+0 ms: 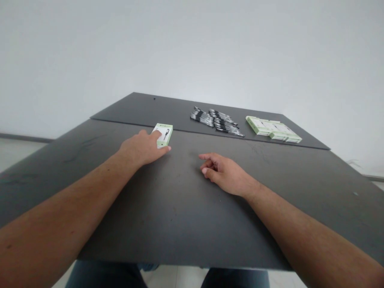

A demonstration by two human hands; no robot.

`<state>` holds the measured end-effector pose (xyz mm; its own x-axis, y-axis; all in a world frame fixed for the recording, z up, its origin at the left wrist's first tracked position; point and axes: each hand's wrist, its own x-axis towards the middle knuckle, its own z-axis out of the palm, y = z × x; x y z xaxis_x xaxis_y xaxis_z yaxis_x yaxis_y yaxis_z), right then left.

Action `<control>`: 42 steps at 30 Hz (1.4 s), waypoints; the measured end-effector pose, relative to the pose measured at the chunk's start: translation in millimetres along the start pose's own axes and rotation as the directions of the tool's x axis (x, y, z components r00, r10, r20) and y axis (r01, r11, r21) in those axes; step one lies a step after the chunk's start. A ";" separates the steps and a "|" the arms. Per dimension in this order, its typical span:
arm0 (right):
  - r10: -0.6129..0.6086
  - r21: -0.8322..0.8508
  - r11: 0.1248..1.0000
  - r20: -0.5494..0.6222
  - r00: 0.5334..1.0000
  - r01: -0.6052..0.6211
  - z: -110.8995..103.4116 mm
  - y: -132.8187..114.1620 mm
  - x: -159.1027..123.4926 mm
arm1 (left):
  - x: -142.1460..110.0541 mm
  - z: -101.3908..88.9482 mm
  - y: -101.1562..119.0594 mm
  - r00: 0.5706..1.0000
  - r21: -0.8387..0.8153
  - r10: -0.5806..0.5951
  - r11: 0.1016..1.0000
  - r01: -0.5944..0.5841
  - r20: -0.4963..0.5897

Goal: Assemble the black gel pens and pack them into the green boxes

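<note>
1. Dark grey table carries everything; black-and-white slim packets and a stack of pale green boxes lie beyond and right of the small green-and-white box.
2. That box's long axis runs away from the person.
3. Left hand, the nearer, lies curved over the box, touching it; whether it grips firmly is unclear.
4. Right hand, loosely curled and empty, rests on the table right of the box.

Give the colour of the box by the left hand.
The box at the left hand is white with pale green edges, clearest in the head view.
</note>
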<state>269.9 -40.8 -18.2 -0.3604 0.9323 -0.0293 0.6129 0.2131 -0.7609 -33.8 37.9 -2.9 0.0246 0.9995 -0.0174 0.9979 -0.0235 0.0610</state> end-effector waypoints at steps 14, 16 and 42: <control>-0.016 0.056 0.998 -0.041 0.999 0.019 -1.4 -5.5 -2.0 | -16.2 -10.7 9.3 0.882 -0.083 0.307 0.930 -0.357 -0.357; -0.027 -0.011 1.000 -0.084 0.996 0.026 -10.1 -8.7 -1.3 | -17.7 -6.6 12.7 0.874 -0.119 0.362 0.901 -0.417 -0.323; 0.298 -0.577 0.421 -0.640 0.708 -0.700 -206.6 166.4 115.7 | -32.9 -1.6 25.9 0.815 -0.127 0.560 0.806 -0.578 -0.150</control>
<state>475.4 162.9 -14.2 0.3780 0.9106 0.1673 0.9161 -0.3939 0.0745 -8.9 4.5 0.9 0.5701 0.8039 0.1692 0.7827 -0.5941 0.1857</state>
